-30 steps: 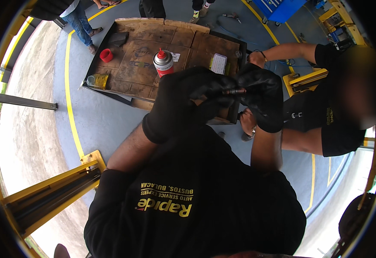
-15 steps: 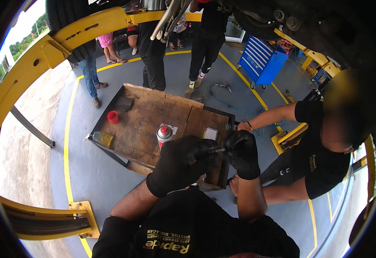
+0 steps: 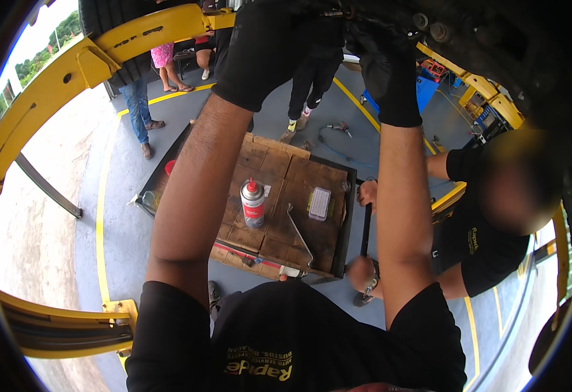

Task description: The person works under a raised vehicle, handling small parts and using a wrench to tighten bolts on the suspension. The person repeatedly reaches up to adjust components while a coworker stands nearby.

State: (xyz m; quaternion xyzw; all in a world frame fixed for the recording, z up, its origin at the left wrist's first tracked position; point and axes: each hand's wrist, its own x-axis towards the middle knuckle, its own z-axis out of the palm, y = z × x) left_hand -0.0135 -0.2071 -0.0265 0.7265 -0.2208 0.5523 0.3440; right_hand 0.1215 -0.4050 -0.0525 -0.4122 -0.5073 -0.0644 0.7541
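Both my arms reach up to the dark vehicle underside (image 3: 488, 39) at the top of the head view. My left hand (image 3: 269, 55), in a black glove, is near the upper edge with its fingers hidden in shadow. My right hand (image 3: 390, 75), gloved too, is raised beside it, its fingers bent and closed; what they hold cannot be made out. A small shiny metal piece shows dimly between the hands. Below them, a spray can (image 3: 253, 204) with a red top stands on a cardboard-covered cart (image 3: 279, 173). A long thin metal tool (image 3: 301, 236) lies beside the can.
A small clear case (image 3: 320, 204) and a red cup (image 3: 169, 167) are also on the cart. At right, a co-worker (image 3: 482, 242) has hands by the cart's edge. Yellow lift arms (image 3: 44, 98) curve around the left. A blue tool cabinet (image 3: 426, 91) and bystanders stand farther back.
Both hands have risen from above the cart to the vehicle underside. The small metal piece held between them went up out of clear sight. The thin metal tool is now uncovered.
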